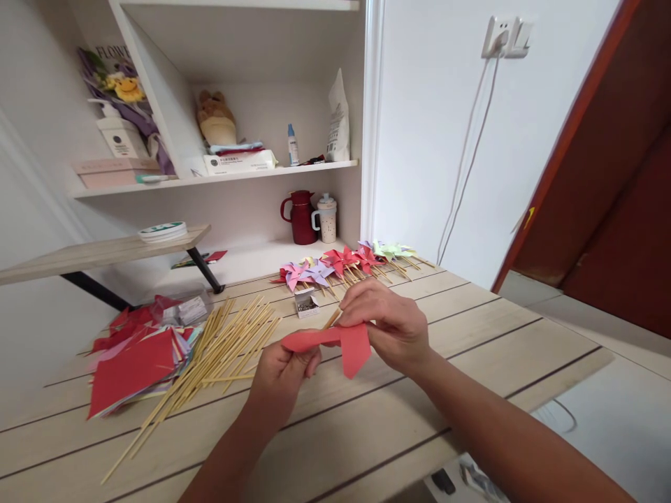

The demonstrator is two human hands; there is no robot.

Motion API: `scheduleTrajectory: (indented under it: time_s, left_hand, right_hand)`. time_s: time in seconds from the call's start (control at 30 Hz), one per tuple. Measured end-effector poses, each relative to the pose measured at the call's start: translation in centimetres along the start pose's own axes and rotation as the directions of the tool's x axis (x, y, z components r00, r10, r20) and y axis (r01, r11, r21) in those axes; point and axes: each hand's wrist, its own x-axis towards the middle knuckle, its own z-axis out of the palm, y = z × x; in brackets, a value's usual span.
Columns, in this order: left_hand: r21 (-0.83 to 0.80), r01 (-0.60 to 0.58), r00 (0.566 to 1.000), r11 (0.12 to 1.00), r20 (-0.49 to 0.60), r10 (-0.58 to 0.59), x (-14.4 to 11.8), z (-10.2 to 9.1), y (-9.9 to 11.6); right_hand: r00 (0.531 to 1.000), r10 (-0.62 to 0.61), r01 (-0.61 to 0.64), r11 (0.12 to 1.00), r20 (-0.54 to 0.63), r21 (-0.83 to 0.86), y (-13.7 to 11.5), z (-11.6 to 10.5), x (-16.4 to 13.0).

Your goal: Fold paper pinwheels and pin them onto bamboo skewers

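Note:
A red paper pinwheel (355, 348), partly folded, is held edge-on above the table between my two hands. My left hand (280, 374) pinches its left side between thumb and fingers. On the other side, my right hand (391, 323) is closed on the paper from above, its fingertips near the middle. A short length of wooden stick (332, 318) shows behind the paper by my right fingers; how it joins the paper is hidden. Just beyond my hands stands a small open white box (307, 304) with tiny metal pieces in it.
Loose wooden sticks (223, 353) lie left of my hands, beside a stack of coloured paper (133, 370). Several finished pinwheels (340, 262) lie in a row at the back. Behind them stand a red jug (301, 218) and a cup (328, 220). A small raised shelf (105, 248) is at left.

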Motion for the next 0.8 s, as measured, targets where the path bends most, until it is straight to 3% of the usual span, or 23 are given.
scheduleTrajectory:
  time_s: [0.8]
  left_hand:
    - [0.069,-0.065,0.998,0.995,0.004,0.065,-0.1,-0.19,0.08]
  right_hand:
    - [1.0,-0.003,0.003,1.0,0.0,-0.009,0.13,0.07,-0.05]
